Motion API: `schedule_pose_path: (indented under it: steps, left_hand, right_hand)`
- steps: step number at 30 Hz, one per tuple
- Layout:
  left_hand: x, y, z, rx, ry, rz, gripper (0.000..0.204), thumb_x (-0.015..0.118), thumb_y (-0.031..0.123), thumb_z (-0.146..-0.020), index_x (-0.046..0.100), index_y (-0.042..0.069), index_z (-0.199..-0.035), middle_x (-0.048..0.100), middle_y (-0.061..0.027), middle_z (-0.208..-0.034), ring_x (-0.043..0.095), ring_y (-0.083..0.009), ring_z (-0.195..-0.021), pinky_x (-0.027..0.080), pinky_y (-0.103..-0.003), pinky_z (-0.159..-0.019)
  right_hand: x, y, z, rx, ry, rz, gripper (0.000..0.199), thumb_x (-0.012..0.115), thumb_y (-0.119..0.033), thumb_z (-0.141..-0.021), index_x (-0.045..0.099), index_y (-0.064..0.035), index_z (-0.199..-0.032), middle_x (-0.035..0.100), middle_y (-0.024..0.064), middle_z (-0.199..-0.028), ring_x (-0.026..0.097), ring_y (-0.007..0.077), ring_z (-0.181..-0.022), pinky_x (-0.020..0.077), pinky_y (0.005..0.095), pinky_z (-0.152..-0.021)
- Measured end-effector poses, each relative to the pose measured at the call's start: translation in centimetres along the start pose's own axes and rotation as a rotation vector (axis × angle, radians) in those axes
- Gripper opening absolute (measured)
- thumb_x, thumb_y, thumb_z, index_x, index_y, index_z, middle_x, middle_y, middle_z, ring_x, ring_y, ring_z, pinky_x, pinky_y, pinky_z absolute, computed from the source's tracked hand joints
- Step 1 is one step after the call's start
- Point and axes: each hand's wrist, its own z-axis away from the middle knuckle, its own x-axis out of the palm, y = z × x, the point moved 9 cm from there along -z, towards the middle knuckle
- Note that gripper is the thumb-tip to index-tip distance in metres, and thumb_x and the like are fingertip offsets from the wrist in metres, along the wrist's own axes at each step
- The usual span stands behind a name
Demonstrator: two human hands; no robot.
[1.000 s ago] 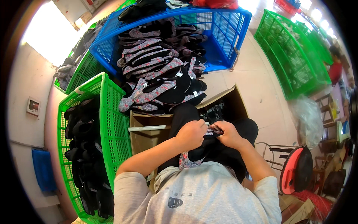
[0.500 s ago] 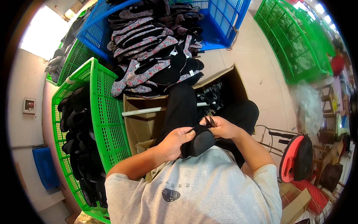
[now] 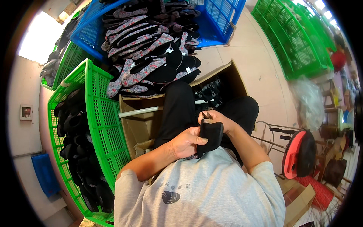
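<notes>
Above my lap, my left hand (image 3: 188, 143) grips a black cloth shoe (image 3: 211, 137), thumb lying across its side. The rounded, padded end of the shoe faces right. My right hand (image 3: 215, 120) is closed just beyond it, around small dark thread snips (image 3: 206, 115) whose pointed blades stick up past the fingers. The right hand's lower fingers are hidden behind the shoe. Just past my knees lies a heap of floral-and-black cloth shoes (image 3: 151, 70), several with small white tags.
An open cardboard box (image 3: 138, 130), crossed by a white bar (image 3: 140, 111), stands around my knees with dark scraps inside. At left, a green crate (image 3: 107, 125) holds black shoes. A blue crate (image 3: 215, 22) sits ahead, a green crate (image 3: 291, 41) far right, a red-and-black round seat (image 3: 295, 155) nearer.
The black shoe has been turned more upright, its broad side now facing me. My left thumb has shifted down onto its side, and the snips' blades have tilted. The whole view has shifted slightly.
</notes>
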Motion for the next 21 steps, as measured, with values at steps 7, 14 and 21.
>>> schedule_pose_path:
  steps: [7,14,21]
  left_hand:
    - [0.3,0.1,-0.9,-0.004,0.015,-0.016,0.041,0.064,-0.010,-0.080,0.062,-0.002,-0.120,0.067,-0.0104,-0.112,0.064,-0.0237,-0.108,0.049,-0.036,-0.101]
    - [-1.2,3.5,-1.0,0.330,0.141,-0.024,0.050,0.062,-0.010,-0.079,0.057,-0.001,-0.128,0.065,-0.0127,-0.120,0.065,-0.0281,-0.109,0.050,-0.043,-0.101]
    - [-3.4,10.7,2.1,0.652,-0.119,0.308,0.054,0.059,-0.001,-0.078,0.055,-0.001,-0.131,0.060,-0.0182,-0.132,0.058,-0.0340,-0.123,0.041,-0.053,-0.110]
  right_hand:
    - [0.0,-0.1,0.1,-0.059,-0.015,-0.050,0.025,0.067,-0.030,-0.096,0.060,-0.0073,-0.088,0.056,-0.0062,-0.078,0.049,0.0023,-0.072,0.0427,0.0206,-0.066]
    - [-3.1,1.7,0.5,-0.206,0.604,-0.281,0.013,0.068,-0.020,-0.094,0.062,-0.0091,-0.096,0.061,-0.0021,-0.079,0.055,0.0050,-0.070,0.0448,0.0211,-0.059]
    - [-2.5,8.4,0.3,0.015,0.489,-0.354,0.021,0.057,-0.029,-0.101,0.057,-0.0134,-0.115,0.053,-0.0059,-0.079,0.040,0.0032,-0.055,0.0289,0.0191,-0.045]
